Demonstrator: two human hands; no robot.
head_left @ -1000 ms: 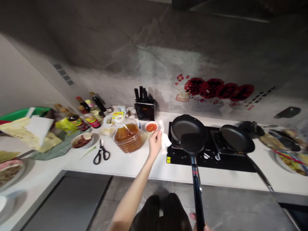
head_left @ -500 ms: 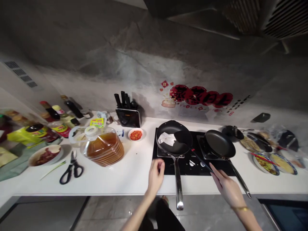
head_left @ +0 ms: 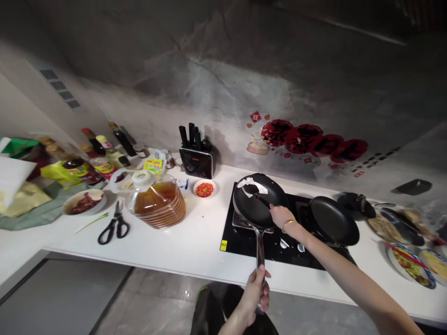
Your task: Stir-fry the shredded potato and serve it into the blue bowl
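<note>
A black frying pan [head_left: 261, 211] sits on the left burner, tilted slightly. My left hand [head_left: 256, 291] wraps round its long metal handle [head_left: 260, 249], which sticks out past the counter's front edge. Over the pan's right side, my right hand [head_left: 282, 217] grips a black spatula [head_left: 250, 189] with a red bit near its head. The spatula head presses on a crumpled white paper towel [head_left: 261, 187] at the pan's upper left wall. Most of the spatula's handle is hidden by my hand.
Another black pan [head_left: 334, 221] stands on the right burner of the black cooktop [head_left: 240, 245]. To the left are a small bowl of chopped red chili [head_left: 204, 189], a large oil jug [head_left: 159, 204], scissors [head_left: 114, 228] and a knife block [head_left: 197, 163]. Food plates [head_left: 412, 265] line the right.
My left hand has closed on the pan's handle. My right hand has moved left over the pan, and the spatula has pushed the towel up against the far wall. The view has shifted.
</note>
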